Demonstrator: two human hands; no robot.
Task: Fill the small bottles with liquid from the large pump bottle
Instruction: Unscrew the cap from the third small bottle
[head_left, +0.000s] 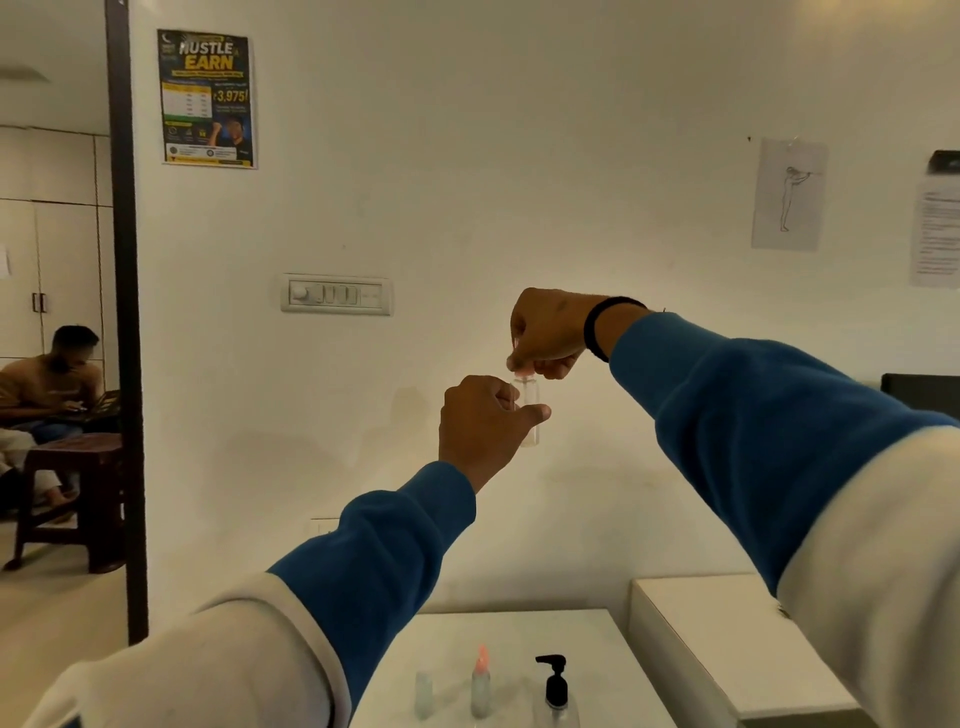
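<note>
I have both hands raised well above the table (519, 629), out at eye level against the wall. My left hand (483, 426) is curled round the body of a small clear bottle (529, 415), thumb across the front, keeping it upright. I judge it is held this high so I can see the neck and the level inside against the pale wall. My right hand (545, 338) sits just above the left, fingers pinched down on the pinkish cap (521, 370) at the bottle's top. Whether I am twisting it on or off I cannot tell, and I cannot tell how much liquid is in the bottle either.

Far below both hands, near the edge of the table, stand the other pieces. The pump bottle (557, 691) with its black head is under my right arm, within easy reach for filling. Left of it is a small bottle with a pink cap (480, 686), and further left a small bottle with no cap (423, 693), apart from each other. The uncapped one looks to me ready to take liquid.
</note>
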